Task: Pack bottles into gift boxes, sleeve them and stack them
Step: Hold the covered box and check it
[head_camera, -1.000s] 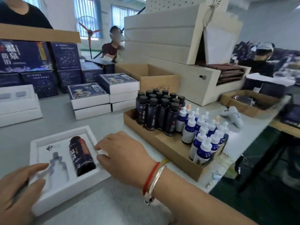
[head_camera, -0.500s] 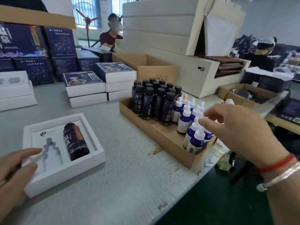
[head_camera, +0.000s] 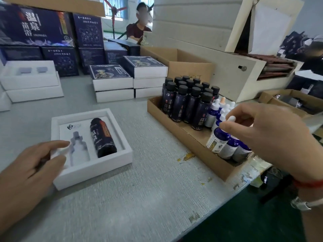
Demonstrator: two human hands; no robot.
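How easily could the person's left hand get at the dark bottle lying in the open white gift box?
Probably yes. The left hand already rests on the white gift box's near-left edge, and the dark bottle lies uncovered in its slot, beside the empty dropper-shaped recess.

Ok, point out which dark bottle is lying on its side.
The dark bottle in the white gift box, in its right-hand slot. All the other dark bottles stand upright in the cardboard tray.
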